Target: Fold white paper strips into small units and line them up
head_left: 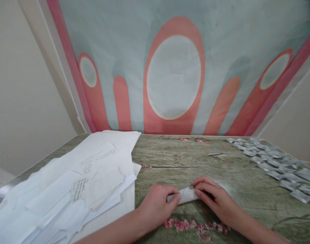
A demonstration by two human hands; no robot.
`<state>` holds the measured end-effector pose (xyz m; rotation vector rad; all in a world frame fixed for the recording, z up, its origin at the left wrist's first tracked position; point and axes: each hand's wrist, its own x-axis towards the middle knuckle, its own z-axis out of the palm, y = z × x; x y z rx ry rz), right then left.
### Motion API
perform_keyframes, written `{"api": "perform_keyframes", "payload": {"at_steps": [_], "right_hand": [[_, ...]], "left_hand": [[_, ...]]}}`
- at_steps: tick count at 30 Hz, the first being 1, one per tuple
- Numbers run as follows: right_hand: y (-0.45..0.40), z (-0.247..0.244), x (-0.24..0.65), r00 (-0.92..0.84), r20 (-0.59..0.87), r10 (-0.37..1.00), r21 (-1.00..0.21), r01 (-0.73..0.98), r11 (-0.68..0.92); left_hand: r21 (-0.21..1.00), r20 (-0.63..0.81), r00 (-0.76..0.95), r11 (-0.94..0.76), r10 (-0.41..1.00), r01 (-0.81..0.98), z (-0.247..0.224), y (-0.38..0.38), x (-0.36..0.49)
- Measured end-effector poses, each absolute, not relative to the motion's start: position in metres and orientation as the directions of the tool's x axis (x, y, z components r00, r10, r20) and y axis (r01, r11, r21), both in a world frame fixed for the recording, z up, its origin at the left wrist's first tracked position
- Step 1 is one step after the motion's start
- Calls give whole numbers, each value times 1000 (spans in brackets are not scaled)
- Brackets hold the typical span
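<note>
Between my two hands, low over the front middle of the table, is a small rolled or folded strip of white paper. My left hand pinches its left end between thumb and fingers. At the other end, the thumb and fingertips of my right hand close on the paper. Faint marks show along the strip's upper edge. A large heap of loose white paper sheets and pieces lies to the left of my left hand, some with printed lines.
The table has a wood-grain top with pink flower prints. Along its right side lie rows of several small folded silvery-grey paper pieces. A pale blue-green backdrop with coral shapes stands behind the far edge.
</note>
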<state>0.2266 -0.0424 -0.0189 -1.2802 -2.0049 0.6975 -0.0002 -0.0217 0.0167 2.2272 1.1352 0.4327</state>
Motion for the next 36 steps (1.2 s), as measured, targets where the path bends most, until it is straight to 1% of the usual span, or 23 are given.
{"api": "perform_keyframes", "payload": {"at_steps": [3,5,8,10,11,13,15,17,18,19,20,22,24,26,30,32,36], "right_hand": [[-38,-16,224,-312,190,931,-748,568,343],[-36,-16,222,-315,172,934,-757,564,329],[-34,-15,220,-316,156,936,-757,570,319],[-33,-15,220,-319,148,936,-752,579,316],[-33,-15,220,-319,148,936,-750,581,316],[-33,-16,219,-317,157,936,-748,580,322],[-34,-17,218,-313,175,933,-747,575,333],[-35,-19,217,-312,187,931,-742,576,342],[-35,-20,217,-312,190,931,-739,579,345],[-35,-20,217,-310,193,931,-736,582,346],[-35,-21,216,-310,196,931,-733,584,348],[-35,-22,217,-305,202,931,-731,586,351],[-34,-23,217,-300,205,932,-728,589,350],[-33,-23,218,-298,201,933,-720,601,347],[-32,-24,220,-293,198,936,-695,631,344],[-32,-25,221,-293,203,934,-686,639,350],[-32,-27,222,-292,209,933,-676,646,354]], "left_hand": [[699,40,555,-420,831,579,13,-17,-1],[697,69,552,-436,831,569,13,-15,-2],[654,143,582,-518,800,551,14,-20,-3],[582,214,604,-596,768,553,16,-28,-2],[516,254,616,-643,746,566,18,-33,-1],[336,306,683,-746,663,574,19,-43,2],[99,357,768,-839,532,535,16,-52,5],[-150,392,814,-844,428,516,8,-57,6],[-237,404,815,-813,415,532,2,-58,7],[-286,410,816,-792,407,540,-4,-59,7],[-311,408,819,-782,404,540,-10,-60,7],[-328,390,825,-775,409,540,-21,-59,7],[-317,345,836,-785,427,532,-27,-59,7],[-270,266,849,-810,457,520,-28,-59,7],[-127,103,853,-844,511,521,-25,-59,6],[-73,73,852,-849,518,523,-25,-58,6],[-4,65,855,-857,515,516,-23,-57,4]]}}
